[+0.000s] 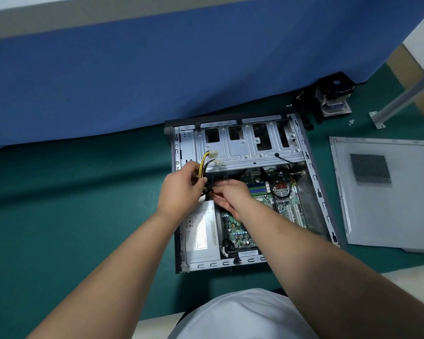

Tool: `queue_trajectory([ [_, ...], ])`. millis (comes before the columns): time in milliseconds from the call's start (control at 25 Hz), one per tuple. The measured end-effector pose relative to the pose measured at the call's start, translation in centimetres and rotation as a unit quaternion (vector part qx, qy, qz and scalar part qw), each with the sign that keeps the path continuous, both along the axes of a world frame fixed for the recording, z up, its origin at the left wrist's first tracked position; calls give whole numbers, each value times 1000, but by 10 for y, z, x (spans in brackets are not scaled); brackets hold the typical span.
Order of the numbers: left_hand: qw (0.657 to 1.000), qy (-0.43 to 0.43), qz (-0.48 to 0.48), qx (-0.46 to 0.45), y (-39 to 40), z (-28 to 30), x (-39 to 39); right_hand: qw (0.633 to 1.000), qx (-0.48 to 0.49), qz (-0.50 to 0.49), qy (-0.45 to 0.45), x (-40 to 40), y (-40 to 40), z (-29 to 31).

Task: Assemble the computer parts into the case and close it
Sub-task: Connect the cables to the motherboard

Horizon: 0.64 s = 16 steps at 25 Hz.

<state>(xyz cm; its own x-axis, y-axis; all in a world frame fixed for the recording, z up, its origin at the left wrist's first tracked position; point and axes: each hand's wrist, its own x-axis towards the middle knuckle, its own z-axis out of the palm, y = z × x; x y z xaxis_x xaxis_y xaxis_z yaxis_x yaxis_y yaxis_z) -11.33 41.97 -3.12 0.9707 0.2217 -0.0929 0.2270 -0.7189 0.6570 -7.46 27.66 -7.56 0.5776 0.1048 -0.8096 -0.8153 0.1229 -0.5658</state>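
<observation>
The left hand (181,185) curls its fingers around the yellow-and-black cable bundle (203,165); the right hand (229,195) pinches black wires beside it. Both work over the open case (313,182) on the green mat (71,216), above the power supply (201,236) and motherboard (260,196). The side panel (387,216) lies flat to the right.

The flat worktop covering (71,204) is dark teal, backed by a plain blue fabric partition (157,69) with a grey top band. The open metal computer case (311,167) is bare silver-grey inside with a dark outer rim. Its green circuit motherboard (240,231) carries blue and green memory slots (257,188) and white expansion slots (295,214). The boxy silver power supply (201,231) bears a white printed label. The yellow-and-black wire bundle (203,165) ends in white plugs. The loose pale grey side panel (387,199) shows a dark dotted mesh square. The black cooler fan (333,94) sits on silver fins.
</observation>
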Motion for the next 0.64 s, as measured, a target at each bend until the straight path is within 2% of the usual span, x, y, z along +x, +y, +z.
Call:
queue_trajectory([
  [200,999,46,-24,11,1,2,7,998,66,15,3,-3,-11,8],
  [360,993,78,-66,59,1,0,9,996,75,37,-36,-8,-14,15],
  [640,979,89,-104,149,1,-2,13,988,90,-68,-104,-21,-11,26],
])
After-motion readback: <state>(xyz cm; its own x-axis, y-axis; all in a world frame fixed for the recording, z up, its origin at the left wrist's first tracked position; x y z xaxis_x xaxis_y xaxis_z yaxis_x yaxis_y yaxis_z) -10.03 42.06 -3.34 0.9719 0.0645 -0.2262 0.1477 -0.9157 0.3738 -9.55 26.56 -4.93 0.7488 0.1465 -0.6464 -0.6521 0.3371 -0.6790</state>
